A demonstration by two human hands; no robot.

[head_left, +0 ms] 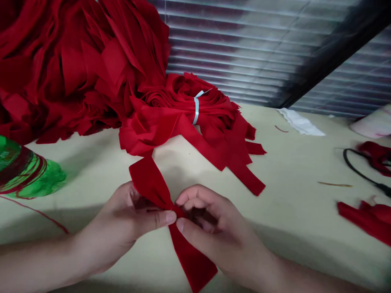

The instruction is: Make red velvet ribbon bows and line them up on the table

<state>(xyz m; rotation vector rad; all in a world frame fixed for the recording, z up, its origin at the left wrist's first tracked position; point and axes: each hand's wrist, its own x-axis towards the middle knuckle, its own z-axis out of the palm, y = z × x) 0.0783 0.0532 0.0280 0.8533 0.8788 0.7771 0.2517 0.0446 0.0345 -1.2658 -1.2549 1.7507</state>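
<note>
A red velvet ribbon bow (152, 179), gathered narrow at its middle, is held above the table between both hands. My left hand (131, 215) pinches the gathered middle from the left, its thumb lying across the front. From the right, my right hand (210, 224) pinches the same middle with thumb and curled fingers. One wide end points up and away, the other (195, 260) down toward me. The undersides of the fingers are hidden. Red thread (39, 211) runs from a green bottle toward my left wrist.
The green plastic bottle (50, 177), wound with red thread, lies at the left. A large heap of red strips (76, 69) and a tied bundle (214, 110) fill the back. Red scraps (369, 219), a black cable (360, 173) and white paper (301, 122) lie right.
</note>
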